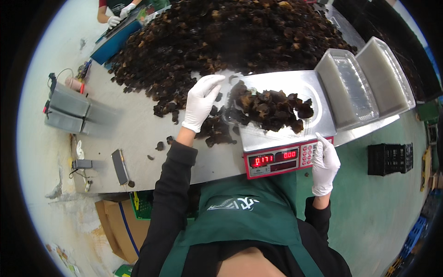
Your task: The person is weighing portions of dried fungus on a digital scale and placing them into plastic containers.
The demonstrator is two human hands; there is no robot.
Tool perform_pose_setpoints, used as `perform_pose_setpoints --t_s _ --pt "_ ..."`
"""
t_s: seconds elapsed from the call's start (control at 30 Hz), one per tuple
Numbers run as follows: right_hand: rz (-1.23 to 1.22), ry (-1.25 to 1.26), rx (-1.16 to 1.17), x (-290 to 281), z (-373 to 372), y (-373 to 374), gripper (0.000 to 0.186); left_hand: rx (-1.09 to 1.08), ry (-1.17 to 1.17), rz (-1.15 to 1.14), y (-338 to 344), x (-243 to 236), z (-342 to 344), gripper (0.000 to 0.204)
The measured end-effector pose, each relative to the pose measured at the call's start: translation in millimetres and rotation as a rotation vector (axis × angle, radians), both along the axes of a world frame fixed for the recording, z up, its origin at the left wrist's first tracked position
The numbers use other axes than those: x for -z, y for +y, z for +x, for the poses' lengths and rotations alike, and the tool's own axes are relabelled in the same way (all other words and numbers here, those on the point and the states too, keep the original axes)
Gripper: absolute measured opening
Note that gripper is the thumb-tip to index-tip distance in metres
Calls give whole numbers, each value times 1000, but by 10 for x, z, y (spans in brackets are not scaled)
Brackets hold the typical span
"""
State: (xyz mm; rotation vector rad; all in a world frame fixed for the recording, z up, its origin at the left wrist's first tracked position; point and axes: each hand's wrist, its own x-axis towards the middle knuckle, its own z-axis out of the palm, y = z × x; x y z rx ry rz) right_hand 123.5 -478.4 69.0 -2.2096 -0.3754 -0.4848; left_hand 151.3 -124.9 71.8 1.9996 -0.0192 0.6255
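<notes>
A steel-topped red scale (pixel 292 81) with lit red displays carries a pile of dark, crinkled dried pieces (pixel 272 108), apparently fungus, with some clear plastic at its left. My white-gloved left hand (pixel 199 102) is beside the plate's upper left, fingers loosely bent and thumb apart, with nothing visible in them. My white-gloved right hand (pixel 325 164) is at the keypad on the scale's front right corner, its fingers curled; whatever they might hold is hidden.
Loose dried pieces (pixel 221 37) cover the far table. Stacked clear trays (pixel 346 87) stand right of the scale. Grey containers (pixel 67 108) and a dark flat object (pixel 120 166) lie left. A co-worker's gloved hands (pixel 113 21) are upper left. A black crate (pixel 390 159) sits on the floor.
</notes>
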Motion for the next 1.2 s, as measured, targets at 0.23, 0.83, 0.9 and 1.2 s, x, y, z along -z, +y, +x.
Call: perform_pose_setpoints --t_s 0.23,0.83,0.9,1.2 --pt "105 94 -49 25 -68 190 16 -215 304 126 370 605 -935 17" --pt "-3 -87 -311 43 -245 598 13 -336 213 -87 172 1058 -1275 9" --pt "-18 -68 -321 37 -260 599 14 -316 145 -382 178 1112 -1328 9" --pt "7 -23 -377 57 -284 657 21 99 3 -1523 210 952 -1351 23"
